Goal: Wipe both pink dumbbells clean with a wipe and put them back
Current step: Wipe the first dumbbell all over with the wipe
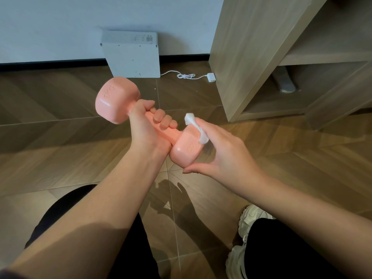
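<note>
From my head camera, the pink dumbbell (171, 135) is up in the air over the floor (60, 137), in front of my knees, slanting from upper left down to lower right. It looks smooth and slightly glossy, like a plastic or vinyl coating, with blocky, rounded-corner heads on a round bar. Raised letters on the far head read "1KG". The near head has raised marks too, but I cannot read them.

My left hand (147, 129) is wrapped tight around the bar, with the fingers curled over the top and the thumb up by the far head. My right hand (225, 152) cups the near head, thumb underneath and fingers over the upper edge. The fingers press a crumpled white wipe (193, 121) against that head, and one fluffy end sticks up past my fingertips.

The floor is brown wood-look planks laid in a zigzag pattern. A flat white metal box (132, 57) leans against the pale wall (50, 27), with a small square code and tiny print on its top, too small to read. Just beside it lie a thin white cable (185, 75) and a white plug (211, 77). A light wood-grain shelf unit (251, 47) stands on the right. Below are my black trousers (60, 214) and a chunky white shoe (247, 220).
</note>
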The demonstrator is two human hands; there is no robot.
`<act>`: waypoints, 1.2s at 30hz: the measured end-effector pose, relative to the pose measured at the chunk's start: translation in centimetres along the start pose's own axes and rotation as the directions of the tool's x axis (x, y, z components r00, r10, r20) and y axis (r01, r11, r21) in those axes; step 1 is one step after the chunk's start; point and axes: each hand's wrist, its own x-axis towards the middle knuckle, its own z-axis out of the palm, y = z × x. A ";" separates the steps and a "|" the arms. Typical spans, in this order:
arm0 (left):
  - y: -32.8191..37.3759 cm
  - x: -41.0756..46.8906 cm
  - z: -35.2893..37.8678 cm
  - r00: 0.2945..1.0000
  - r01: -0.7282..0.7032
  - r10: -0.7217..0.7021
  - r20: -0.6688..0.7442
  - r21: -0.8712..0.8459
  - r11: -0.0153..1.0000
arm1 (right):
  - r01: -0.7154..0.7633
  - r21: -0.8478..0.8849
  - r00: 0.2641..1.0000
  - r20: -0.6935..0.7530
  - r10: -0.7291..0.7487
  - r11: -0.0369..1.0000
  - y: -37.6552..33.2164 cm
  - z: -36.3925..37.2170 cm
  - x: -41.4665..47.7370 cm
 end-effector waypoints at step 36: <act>-0.1 -0.9 0.5 0.997 0.044 -0.032 0.065 -0.193 0.980 | 0.024 0.283 0.998 -0.058 -0.008 0.959 -0.4 0.5 0.0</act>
